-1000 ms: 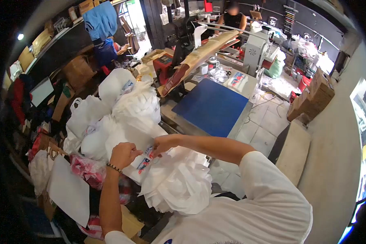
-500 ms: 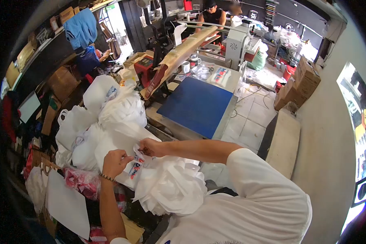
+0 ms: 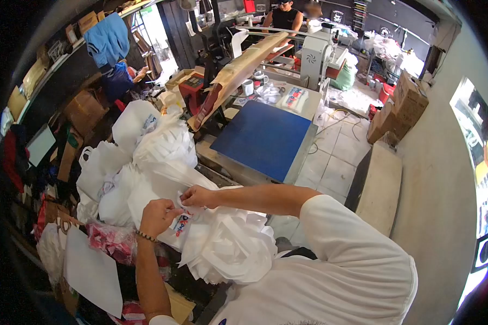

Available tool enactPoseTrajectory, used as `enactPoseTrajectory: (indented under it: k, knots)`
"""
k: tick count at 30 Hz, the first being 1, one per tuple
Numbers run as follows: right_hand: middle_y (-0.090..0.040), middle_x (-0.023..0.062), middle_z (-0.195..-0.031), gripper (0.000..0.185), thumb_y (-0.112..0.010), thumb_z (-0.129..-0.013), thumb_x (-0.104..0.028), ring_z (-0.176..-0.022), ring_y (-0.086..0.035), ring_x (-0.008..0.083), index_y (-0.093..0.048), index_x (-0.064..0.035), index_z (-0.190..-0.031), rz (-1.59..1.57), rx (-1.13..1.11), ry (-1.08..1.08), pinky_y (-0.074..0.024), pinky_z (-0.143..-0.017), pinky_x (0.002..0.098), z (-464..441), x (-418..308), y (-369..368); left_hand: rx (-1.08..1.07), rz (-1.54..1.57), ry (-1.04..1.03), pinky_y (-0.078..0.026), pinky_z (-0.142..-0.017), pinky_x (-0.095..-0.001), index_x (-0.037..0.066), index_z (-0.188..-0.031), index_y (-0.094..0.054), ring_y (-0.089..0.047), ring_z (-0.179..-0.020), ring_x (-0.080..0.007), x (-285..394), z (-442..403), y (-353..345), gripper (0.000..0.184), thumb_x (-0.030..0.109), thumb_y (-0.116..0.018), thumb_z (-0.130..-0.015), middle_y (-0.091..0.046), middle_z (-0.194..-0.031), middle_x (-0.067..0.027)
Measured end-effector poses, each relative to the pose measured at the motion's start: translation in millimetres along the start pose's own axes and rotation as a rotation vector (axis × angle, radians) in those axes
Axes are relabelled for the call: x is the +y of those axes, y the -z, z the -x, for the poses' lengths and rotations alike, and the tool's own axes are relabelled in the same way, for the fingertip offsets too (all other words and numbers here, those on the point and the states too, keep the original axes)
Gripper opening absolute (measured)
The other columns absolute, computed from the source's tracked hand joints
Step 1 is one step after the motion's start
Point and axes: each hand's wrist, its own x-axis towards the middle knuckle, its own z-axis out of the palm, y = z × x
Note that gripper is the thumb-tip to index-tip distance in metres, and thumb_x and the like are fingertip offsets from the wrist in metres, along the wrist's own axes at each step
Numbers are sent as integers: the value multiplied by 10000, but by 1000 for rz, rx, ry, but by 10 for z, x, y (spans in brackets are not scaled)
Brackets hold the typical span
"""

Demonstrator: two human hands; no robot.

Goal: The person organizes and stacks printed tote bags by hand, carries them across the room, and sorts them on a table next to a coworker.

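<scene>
Close together over a heap of white bags, both hands grip thin white material beside a red and blue print (image 3: 181, 223). My left hand (image 3: 158, 215), with a beaded bracelet at its wrist, has its fingers closed at the left of the print. Across from it, my right hand (image 3: 197, 197) pinches the edge of the same white bag (image 3: 192, 218). A bunched stack of white bags (image 3: 228, 246) lies nearest my body, its folds fanned out. More white bags (image 3: 165, 145) are piled beyond my hands, some with printed logos.
A machine with a blue flat pad (image 3: 263, 140) stands ahead, a long padded board (image 3: 238, 70) angled beside it. Pink plastic-wrapped goods (image 3: 113, 242) and a white sheet (image 3: 92, 271) lie left. Cardboard boxes (image 3: 398, 111) stand by the right wall. Another person (image 3: 283, 20) is at the back.
My right hand has shifted slightly left, closer to my left hand, and the strip of bag between them is less spread. The person at the back stands more upright.
</scene>
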Motion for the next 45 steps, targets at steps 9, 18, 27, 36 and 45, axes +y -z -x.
enactPoseTrajectory:
  k: [9,18,27,36,45]
  knots:
    - [-629,30,-779,297,-678,-834,-255,-596,-521,111,-703,1,-982,-9,16,-137,-416,-516,281,-61,-118,-46,-28,21,8,-468,-585,-402,-10,-700,-651,-607,-627,-344,90,7,21,348,324,-731,-758,-607,-662,-187]
    - [-635,34,-829,345,-614,-833,-166,-613,-512,94,-646,22,-1121,-58,55,-17,-405,-505,255,-103,46,-61,-42,-51,-57,-467,-596,-411,-3,-691,-648,-610,-652,-345,101,-18,-12,332,313,-731,-753,-612,-677,-170]
    - [-666,57,-909,392,-652,-776,-143,-746,-580,141,-645,24,-1130,208,63,69,-458,-610,278,9,-214,-54,-74,-68,-71,-471,-605,-423,5,-695,-650,-609,-651,-351,151,-41,-3,338,327,-726,-761,-618,-686,-164]
    - [-609,145,-708,223,-655,-842,-222,-614,-531,235,-607,-7,-879,753,-288,460,-440,-610,376,207,-340,-178,-103,-106,-10,-478,-629,-435,24,-711,-658,-614,-693,-351,158,-93,98,324,337,-697,-788,-634,-703,-150]
    - [-696,133,-763,501,-467,-982,-427,-687,-674,241,-693,6,-873,686,-169,318,-514,-665,382,108,-170,-214,-36,128,-24,-460,-546,-390,10,-788,-660,-575,-567,-227,-175,-78,420,322,327,-656,-845,-623,-657,-122]
